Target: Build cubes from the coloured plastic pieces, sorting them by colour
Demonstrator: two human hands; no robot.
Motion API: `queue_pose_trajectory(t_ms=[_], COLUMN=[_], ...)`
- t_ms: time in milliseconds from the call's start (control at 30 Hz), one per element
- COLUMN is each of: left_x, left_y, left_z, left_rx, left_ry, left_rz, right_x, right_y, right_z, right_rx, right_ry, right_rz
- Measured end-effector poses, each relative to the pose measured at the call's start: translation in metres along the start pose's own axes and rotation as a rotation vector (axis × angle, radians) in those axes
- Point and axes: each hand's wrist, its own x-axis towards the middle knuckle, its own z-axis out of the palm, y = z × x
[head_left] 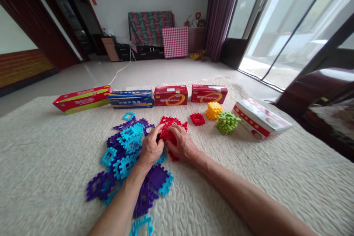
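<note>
Red interlocking plastic building tiles [169,122] lie in a small heap on the quilted cover, between and just beyond my hands. My left hand [151,147] has its fingers curled at the left edge of the red tiles. My right hand [181,144] bends over the same tiles from the right, thumb and fingers closed on red pieces; its fingers partly hide which ones. To the left spreads a loose pile of light blue tiles [129,138] and purple tiles [159,176], partly under my left forearm. A single red square frame tile [197,119] lies apart to the right.
Stacked yellow tiles [214,110] and green tiles [227,122] stand at the right, beside a tilted white and red box [261,118]. Along the back stand a red-green box [83,100], a blue box [131,99] and two red boxes [170,96].
</note>
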Motion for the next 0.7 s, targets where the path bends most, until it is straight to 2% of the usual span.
queue_pose_trajectory(t_ms=[167, 333, 500, 700], left_x=[-0.001, -0.001, -0.001, 0.0], left_y=[0.001, -0.003, -0.005, -0.003], left_z=[-0.001, 0.001, 0.002, 0.001], left_rx=[0.026, 0.048, 0.066, 0.086], left_ry=[0.003, 0.0, 0.015, 0.039], left_rz=[0.01, 0.024, 0.064, 0.105], right_x=[0.0, 0.004, 0.004, 0.001], right_y=[0.01, 0.044, 0.078, 0.087], right_z=[-0.007, -0.033, -0.055, -0.055], right_rx=[0.088, -0.091, -0.266, -0.357], right_ry=[0.079, 0.178, 0.152, 0.107], right_rz=[0.015, 0.076, 0.142, 0.185])
